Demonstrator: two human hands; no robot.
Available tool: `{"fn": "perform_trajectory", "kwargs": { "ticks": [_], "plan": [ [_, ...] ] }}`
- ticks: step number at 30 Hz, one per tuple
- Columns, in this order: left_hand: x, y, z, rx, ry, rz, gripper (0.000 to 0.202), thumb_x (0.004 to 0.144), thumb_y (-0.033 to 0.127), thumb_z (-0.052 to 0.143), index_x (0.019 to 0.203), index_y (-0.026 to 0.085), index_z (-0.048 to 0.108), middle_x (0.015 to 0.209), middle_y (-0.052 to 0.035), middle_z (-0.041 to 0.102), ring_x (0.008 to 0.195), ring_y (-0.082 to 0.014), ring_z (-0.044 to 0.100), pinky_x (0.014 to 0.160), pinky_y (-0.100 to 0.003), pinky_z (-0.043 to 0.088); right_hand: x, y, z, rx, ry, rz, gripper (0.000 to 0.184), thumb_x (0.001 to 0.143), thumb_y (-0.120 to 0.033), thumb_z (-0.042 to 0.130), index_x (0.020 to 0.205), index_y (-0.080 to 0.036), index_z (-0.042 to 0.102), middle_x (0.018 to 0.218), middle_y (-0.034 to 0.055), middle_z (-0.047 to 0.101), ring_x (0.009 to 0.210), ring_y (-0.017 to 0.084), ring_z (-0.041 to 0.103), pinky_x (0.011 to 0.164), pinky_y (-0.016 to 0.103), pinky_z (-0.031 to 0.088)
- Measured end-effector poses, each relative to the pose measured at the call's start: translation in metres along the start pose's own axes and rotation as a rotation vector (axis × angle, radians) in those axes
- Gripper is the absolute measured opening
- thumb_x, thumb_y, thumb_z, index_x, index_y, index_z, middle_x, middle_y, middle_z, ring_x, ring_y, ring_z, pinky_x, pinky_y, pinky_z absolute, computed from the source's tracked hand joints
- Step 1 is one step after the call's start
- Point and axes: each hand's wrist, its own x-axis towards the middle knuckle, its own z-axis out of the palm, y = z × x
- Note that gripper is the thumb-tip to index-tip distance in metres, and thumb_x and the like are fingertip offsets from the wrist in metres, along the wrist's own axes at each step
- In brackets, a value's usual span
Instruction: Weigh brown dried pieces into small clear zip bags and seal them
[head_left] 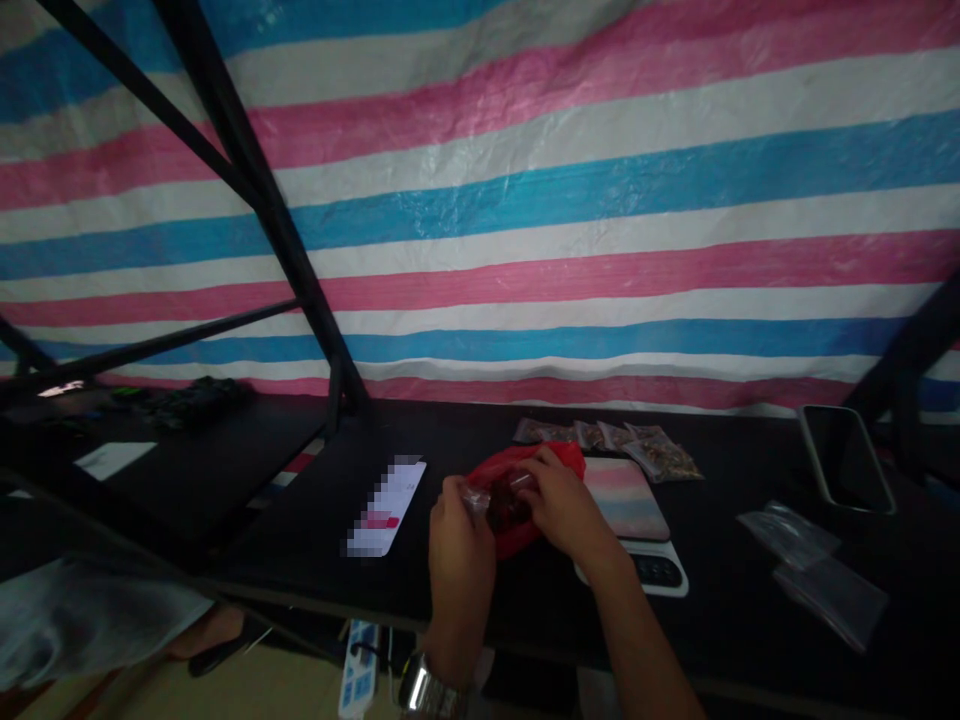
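A red plastic bag (525, 535) lies open on the black table, with dark contents (504, 505) showing in its mouth. At the bag's left side my left hand (461, 530) has its fingers closed on a small clear bag (475, 497). My right hand (559, 500) reaches into the red bag from the right, fingers curled; what they pinch is hidden. Just right of the red bag is a kitchen scale (660, 570) with a shiny, reflective top (626, 500). Behind the scale lie several filled clear packets (664, 455).
Flat clear bags (829, 590) lie at the right, below a leaning phone (847, 460). A partly blurred white card or phone (390, 510) lies left of my hands. Black metal posts (262, 200) stand before a striped tarp (562, 220). Another person's leg (90, 620) shows at lower left.
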Motion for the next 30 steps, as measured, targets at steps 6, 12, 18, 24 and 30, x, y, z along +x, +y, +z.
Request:
{"fn": "perform_trajectory", "kwargs": {
  "ticks": [6, 12, 18, 24, 30],
  "plan": [
    [0.009, 0.005, 0.006, 0.186, -0.024, -0.033, 0.021, 0.096, 0.008, 0.049, 0.114, 0.016, 0.056, 0.142, -0.0237, 0.058, 0.137, -0.0429, 0.051, 0.104, -0.058, 0.044, 0.001, 0.001, 0.003, 0.045, -0.01, -0.004, 0.036, 0.092, -0.007, 0.065, 0.125, -0.018, 0.075, 0.129, 0.0121, 0.068, 0.12, 0.027, 0.067, 0.11, 0.042, 0.049],
    [0.042, -0.003, 0.01, 0.129, -0.201, -0.026, 0.024, 0.092, 0.001, 0.051, 0.109, 0.018, 0.055, 0.1, -0.0162, 0.074, 0.1, -0.0315, 0.072, 0.08, -0.036, 0.049, 0.003, 0.007, 0.006, 0.066, 0.002, 0.033, 0.041, 0.089, -0.003, 0.064, 0.126, -0.018, 0.073, 0.13, 0.0122, 0.068, 0.123, 0.026, 0.067, 0.111, 0.039, 0.048],
    [0.066, -0.011, 0.018, -0.085, -0.262, -0.047, 0.018, 0.093, 0.011, 0.059, 0.105, 0.023, 0.052, 0.088, -0.0073, 0.074, 0.081, -0.0254, 0.075, 0.066, -0.029, 0.047, 0.009, 0.013, 0.011, 0.018, -0.024, 0.061, 0.045, 0.089, 0.002, 0.055, 0.126, -0.018, 0.072, 0.134, 0.0133, 0.067, 0.125, 0.026, 0.066, 0.11, 0.039, 0.05],
    [0.073, -0.023, 0.014, -0.242, -0.244, -0.085, 0.018, 0.09, 0.012, 0.059, 0.098, 0.025, 0.05, 0.083, -0.0024, 0.071, 0.079, -0.0235, 0.074, 0.067, -0.029, 0.048, 0.009, 0.01, 0.011, 0.036, -0.099, 0.029, 0.045, 0.086, 0.004, 0.057, 0.121, -0.02, 0.073, 0.132, 0.011, 0.07, 0.123, 0.026, 0.067, 0.111, 0.04, 0.049],
    [0.074, -0.025, 0.006, -0.313, -0.25, -0.116, 0.017, 0.088, 0.012, 0.062, 0.097, 0.024, 0.054, 0.079, -0.0001, 0.068, 0.073, -0.0216, 0.069, 0.065, -0.028, 0.045, 0.01, 0.001, 0.021, 0.019, -0.146, 0.087, 0.05, 0.087, 0.001, 0.06, 0.13, -0.02, 0.072, 0.139, 0.0122, 0.068, 0.128, 0.028, 0.065, 0.114, 0.042, 0.046]
  ]
}}
